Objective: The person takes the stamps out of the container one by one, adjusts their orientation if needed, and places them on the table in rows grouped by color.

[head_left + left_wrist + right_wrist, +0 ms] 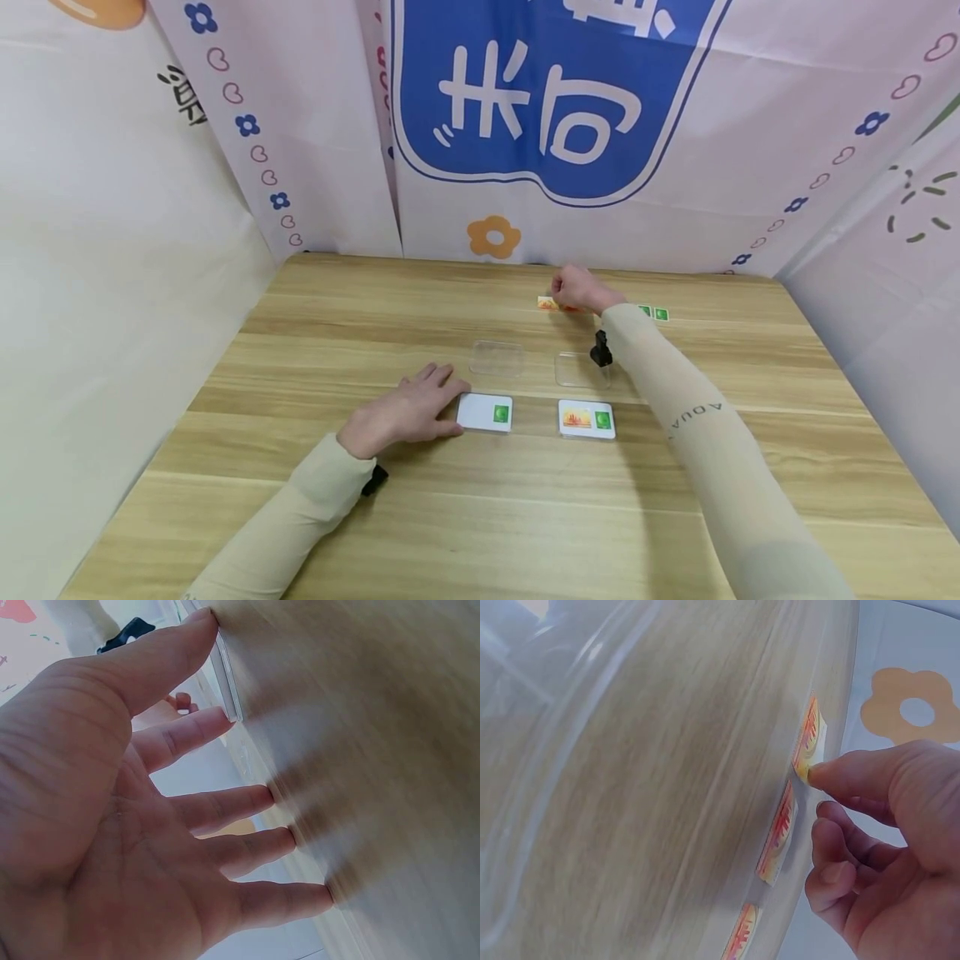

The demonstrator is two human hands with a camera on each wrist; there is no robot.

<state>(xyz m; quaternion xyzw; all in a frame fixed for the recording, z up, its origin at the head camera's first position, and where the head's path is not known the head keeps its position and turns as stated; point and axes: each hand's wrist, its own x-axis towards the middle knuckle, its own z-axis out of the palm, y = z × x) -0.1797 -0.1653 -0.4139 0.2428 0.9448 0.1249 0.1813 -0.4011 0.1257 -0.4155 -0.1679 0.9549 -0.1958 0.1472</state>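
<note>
Sticker (808, 735) pinched in right grip (583, 289) near far edge of table (480, 517) | left grip (408, 408) wide, touching left edge of card (477, 411)

Right hand (907, 870): thumb and forefinger pinching one end of an orange-yellow printed sticker (808, 739). Two matching stickers (778, 836), in line, on wood-grain worktop (660, 787). Clear plastic piece (551, 742), possibly a cover, cropped. White backdrop (881, 645), orange flower motif (881, 712).
</note>
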